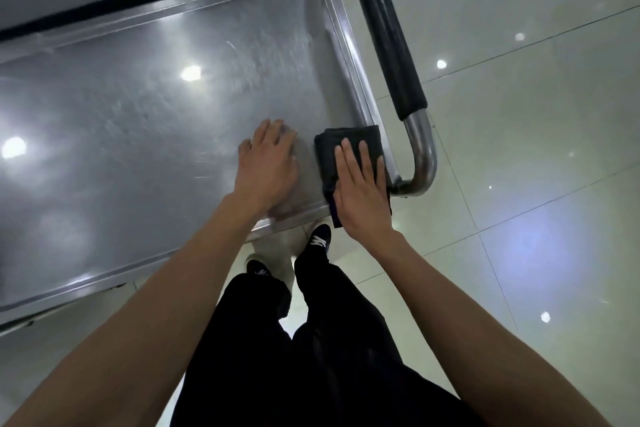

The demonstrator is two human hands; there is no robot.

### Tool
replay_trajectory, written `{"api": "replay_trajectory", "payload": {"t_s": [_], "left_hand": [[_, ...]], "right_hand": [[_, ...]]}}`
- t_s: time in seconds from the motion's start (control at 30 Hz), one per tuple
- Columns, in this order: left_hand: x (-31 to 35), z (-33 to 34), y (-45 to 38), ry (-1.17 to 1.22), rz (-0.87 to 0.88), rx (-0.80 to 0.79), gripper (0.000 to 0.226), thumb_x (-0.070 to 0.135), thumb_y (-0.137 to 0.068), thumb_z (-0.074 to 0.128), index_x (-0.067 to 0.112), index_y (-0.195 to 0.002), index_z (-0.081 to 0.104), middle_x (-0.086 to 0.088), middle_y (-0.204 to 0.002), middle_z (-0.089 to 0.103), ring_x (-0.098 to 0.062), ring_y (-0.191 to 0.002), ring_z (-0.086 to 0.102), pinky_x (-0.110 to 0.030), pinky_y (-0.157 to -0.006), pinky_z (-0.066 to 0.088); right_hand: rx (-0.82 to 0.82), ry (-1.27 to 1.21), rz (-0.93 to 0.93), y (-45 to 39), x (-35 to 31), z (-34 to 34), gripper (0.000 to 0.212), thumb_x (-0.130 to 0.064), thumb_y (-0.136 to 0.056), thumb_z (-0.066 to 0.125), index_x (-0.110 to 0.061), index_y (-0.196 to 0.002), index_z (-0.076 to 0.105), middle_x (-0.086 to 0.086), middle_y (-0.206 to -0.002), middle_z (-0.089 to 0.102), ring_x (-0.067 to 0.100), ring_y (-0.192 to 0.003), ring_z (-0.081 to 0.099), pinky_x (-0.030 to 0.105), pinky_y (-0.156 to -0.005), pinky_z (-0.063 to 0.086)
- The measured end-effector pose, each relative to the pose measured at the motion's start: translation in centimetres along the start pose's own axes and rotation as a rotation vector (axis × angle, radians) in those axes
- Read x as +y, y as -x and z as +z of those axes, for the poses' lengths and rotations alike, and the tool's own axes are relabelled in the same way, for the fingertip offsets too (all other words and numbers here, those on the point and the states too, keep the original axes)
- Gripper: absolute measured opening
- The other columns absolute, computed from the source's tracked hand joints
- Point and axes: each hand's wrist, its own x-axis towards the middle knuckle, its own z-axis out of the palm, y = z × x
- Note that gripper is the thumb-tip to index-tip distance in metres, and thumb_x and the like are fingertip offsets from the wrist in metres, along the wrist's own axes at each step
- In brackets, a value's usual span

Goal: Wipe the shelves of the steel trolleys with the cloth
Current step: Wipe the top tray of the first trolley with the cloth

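I have a single view, from a wide-angle camera worn on the person's head. It looks steeply down and forward, close over the near right corner of a steel trolley shelf (pixel 138 121), and past that down the person's own legs to the tiled floor (pixel 536 184).

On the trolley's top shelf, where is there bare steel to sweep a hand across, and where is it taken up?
The top shelf is bare from the left hand out to the far rim and the left edge. Only the near right corner is crowded: the right hand lies flat on the dark cloth, beside the padded handle.
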Motion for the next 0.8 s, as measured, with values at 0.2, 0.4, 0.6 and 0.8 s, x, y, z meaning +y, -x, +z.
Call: {"api": "replay_trajectory", "payload": {"t_s": [0.2,0.4,0.6,0.8], "left_hand": [[-1.6,-1.2,-4.0,-0.001,-0.025,-0.007,0.05,0.028,-0.099,0.045,0.019,-0.148,0.039,-0.008,-0.162,0.025,-0.03,-0.152,0.014,-0.058,-0.116,0.026],[-3.5,-2.3,-8.0,-0.005,-0.012,0.001,0.054,0.033,-0.099,0.048,0.024,-0.151,0.037,-0.01,-0.164,0.02,-0.032,-0.153,0.01,-0.06,-0.118,0.018],[-5.5,-3.3,-10.0,-0.014,-0.064,0.045,0.05,0.038,-0.096,0.053,0.027,-0.144,0.046,-0.01,-0.161,0.026,-0.034,-0.151,0.015,-0.06,-0.113,0.024],[-6.0,-3.1,-11.0,-0.077,-0.066,0.01,0.047,0.045,-0.099,0.05,0.029,-0.143,0.048,-0.01,-0.16,0.028,-0.034,-0.15,0.016,-0.06,-0.111,0.028]], "right_hand": [[0.033,-0.005,-0.003,-3.2,-0.3,-0.5,0.064,-0.027,-0.099,0.024,-0.012,-0.159,0.01,0.004,-0.168,0.006,0.03,-0.154,-0.001,0.058,-0.121,0.011],[0.031,0.0,0.008,-8.2,-1.0,-1.5,0.067,-0.028,-0.098,0.028,-0.014,-0.16,0.007,0.003,-0.168,0.002,0.028,-0.154,-0.004,0.058,-0.122,0.009],[0.042,-0.025,0.044,-14.8,-2.3,-2.5,0.067,-0.028,-0.098,0.027,-0.015,-0.16,0.004,0.003,-0.168,0.001,0.03,-0.154,-0.005,0.06,-0.121,0.008],[0.053,-0.012,0.076,-22.1,-3.6,-3.8,0.068,-0.026,-0.101,0.035,-0.015,-0.16,0.002,0.002,-0.168,-0.002,0.029,-0.154,-0.007,0.059,-0.122,0.005]]}}
